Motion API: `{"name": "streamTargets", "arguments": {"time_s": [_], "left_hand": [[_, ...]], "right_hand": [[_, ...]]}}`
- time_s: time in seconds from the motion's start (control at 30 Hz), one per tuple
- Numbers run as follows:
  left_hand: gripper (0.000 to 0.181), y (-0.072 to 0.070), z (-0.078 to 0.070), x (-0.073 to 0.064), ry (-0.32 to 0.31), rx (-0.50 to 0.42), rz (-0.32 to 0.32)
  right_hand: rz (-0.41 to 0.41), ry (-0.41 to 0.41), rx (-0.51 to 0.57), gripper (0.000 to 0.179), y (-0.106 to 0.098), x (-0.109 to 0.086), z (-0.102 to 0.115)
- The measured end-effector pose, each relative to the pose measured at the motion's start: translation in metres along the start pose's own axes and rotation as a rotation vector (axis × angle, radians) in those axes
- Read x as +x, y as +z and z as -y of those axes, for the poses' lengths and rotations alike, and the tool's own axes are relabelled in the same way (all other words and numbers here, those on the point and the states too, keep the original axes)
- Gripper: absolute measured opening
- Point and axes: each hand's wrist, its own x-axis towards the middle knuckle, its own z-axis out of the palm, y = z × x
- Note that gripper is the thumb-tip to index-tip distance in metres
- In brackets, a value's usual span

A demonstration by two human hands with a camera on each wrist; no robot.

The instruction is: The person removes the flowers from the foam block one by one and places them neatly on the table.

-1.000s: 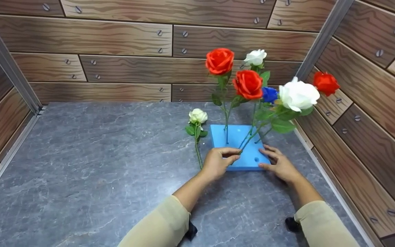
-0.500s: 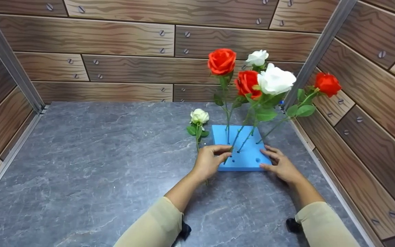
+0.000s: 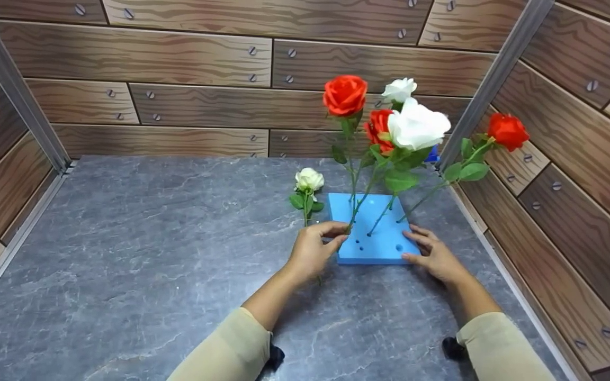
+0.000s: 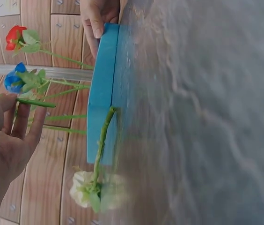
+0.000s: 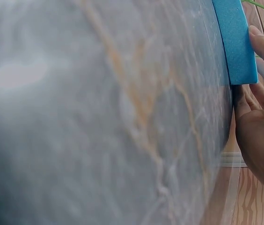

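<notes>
My left hand (image 3: 316, 248) pinches the stem of a large white rose (image 3: 419, 124) between thumb and fingers, over the left front part of a blue foam block (image 3: 384, 253). In the left wrist view the cut end of that stem (image 4: 50, 105) pokes out past the fingers, apart from the block. My right hand (image 3: 437, 256) holds the block at its right front corner, thumb near the front edge and fingers along the side. Several roses stand in the block: a red rose (image 3: 345, 96), another partly hidden red rose (image 3: 376, 128), a leaning red rose (image 3: 508, 132), a small white rose (image 3: 400, 90) and a blue rose (image 4: 15, 78).
A cream-white rose (image 3: 310, 180) lies on the grey marbled table (image 3: 151, 254), left of the block, its stem partly behind my left hand. Small holes (image 3: 359, 245) and a larger hole (image 3: 399, 247) show in the block's top. Wood-patterned walls (image 3: 194, 58) enclose the table.
My left hand has moved left with the large white rose, whose bloom swung left and now overlaps the middle red rose. My right hand has stayed at the block's corner.
</notes>
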Motion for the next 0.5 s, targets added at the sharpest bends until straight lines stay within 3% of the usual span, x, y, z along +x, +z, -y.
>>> {"name": "streamTargets", "arguments": {"time_s": [0.3, 0.5], "left_hand": [[0.021, -0.010, -0.007, -0.006, 0.039, -0.014, -0.043], [0.021, -0.015, -0.008, -0.008, 0.031, -0.039, -0.064]], "right_hand": [[-0.013, 0.006, 0.004, 0.070, 0.001, 0.000, -0.001], [-0.017, -0.006, 0.006, 0.069, 0.001, -0.001, -0.002]]}}
